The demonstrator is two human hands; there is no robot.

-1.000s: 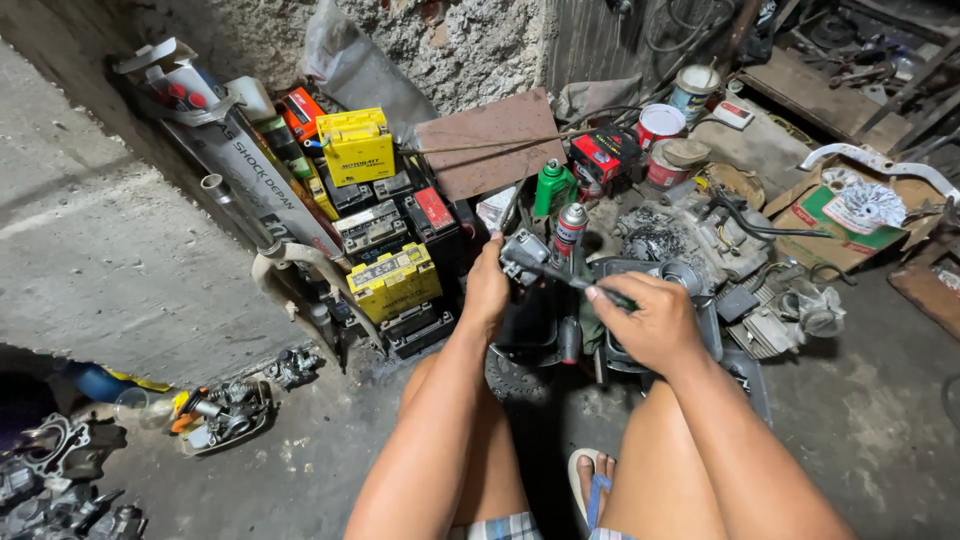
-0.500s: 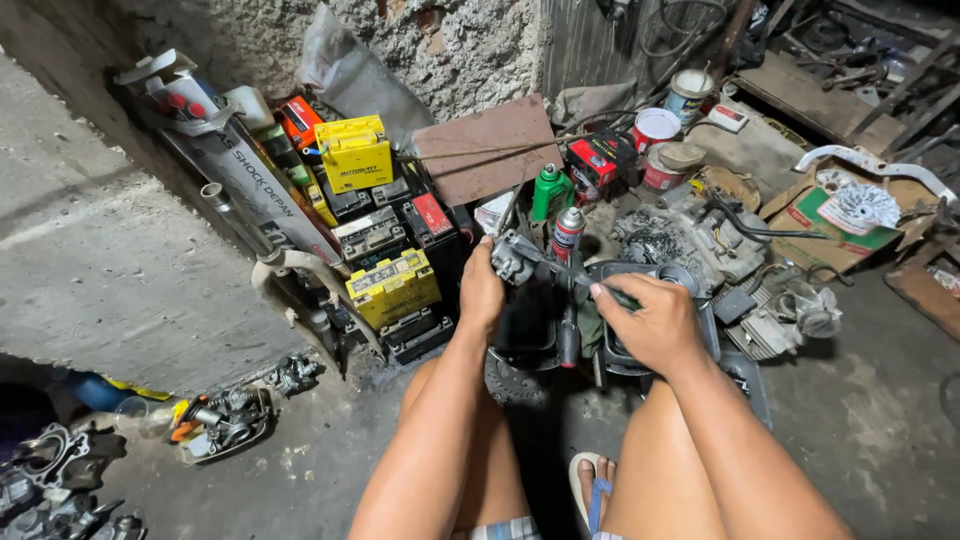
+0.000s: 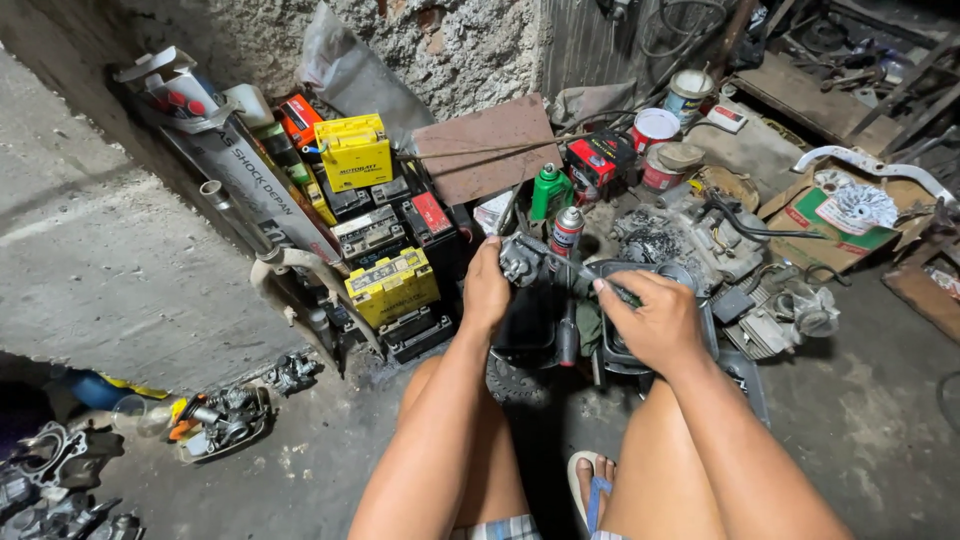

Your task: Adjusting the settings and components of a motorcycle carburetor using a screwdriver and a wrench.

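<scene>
My left hand (image 3: 487,289) grips a small grey metal engine part (image 3: 522,262), likely a carburettor, held above a dark tray. My right hand (image 3: 648,320) is closed around a thin tool (image 3: 560,262) whose tip reaches the part. Below the hands lie a screwdriver with a dark handle (image 3: 568,335) and the black tray (image 3: 610,355). A spray can with a red cap (image 3: 566,231) and a green bottle (image 3: 549,191) stand just beyond the part.
Yellow and black batteries (image 3: 391,285) are stacked at the left against a rough wall. A grey engine block (image 3: 690,235) sits to the right, with paint cans (image 3: 655,130) and a cardboard box (image 3: 835,215) beyond. Loose engine parts (image 3: 225,418) lie on the floor lower left. My foot in a sandal (image 3: 592,485) rests below.
Both hands stay on the part and tool with only small shifts; the view has drifted slightly, so the hands sit a little lower in it.
</scene>
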